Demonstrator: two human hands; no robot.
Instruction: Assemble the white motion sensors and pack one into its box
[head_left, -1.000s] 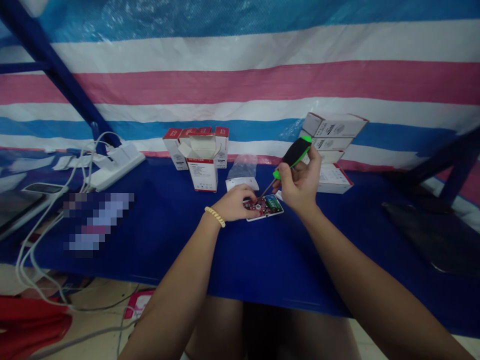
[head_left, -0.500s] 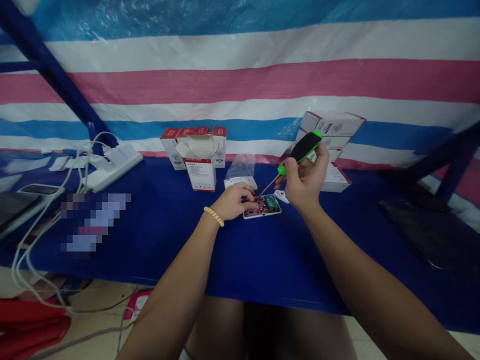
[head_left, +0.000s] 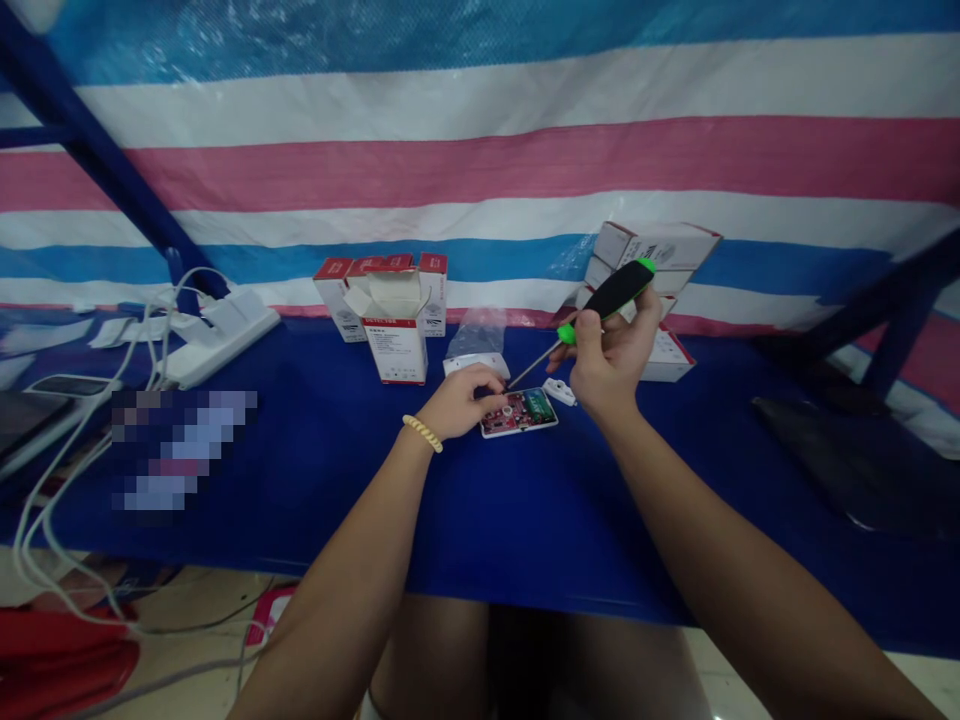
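Observation:
My right hand [head_left: 619,355] grips a screwdriver [head_left: 611,290] with a black and green handle, its shaft slanting down to the left. The tip ends at the fingers of my left hand [head_left: 465,400], which are pinched together; whatever they hold is too small or hidden to make out. Just below the tip, an opened detector unit [head_left: 519,413] lies flat, a red circuit board with a green part in a white casing. Behind my left hand lies a white cover [head_left: 476,362]. Right of the unit, near my right hand, is a small white plastic part [head_left: 560,391].
Several red and white boxes stand behind on the left, the front box [head_left: 397,345] open. More boxes [head_left: 652,250] are stacked at the right, beside a clear plastic bag [head_left: 480,330]. A power strip [head_left: 225,345] with white cables and a dark flat object [head_left: 847,460] flank the blue table [head_left: 525,530].
The screwdriver tip and my left fingers have shifted slightly back, toward the board's upper edge, showing more of the board. The whole view has moved a little.

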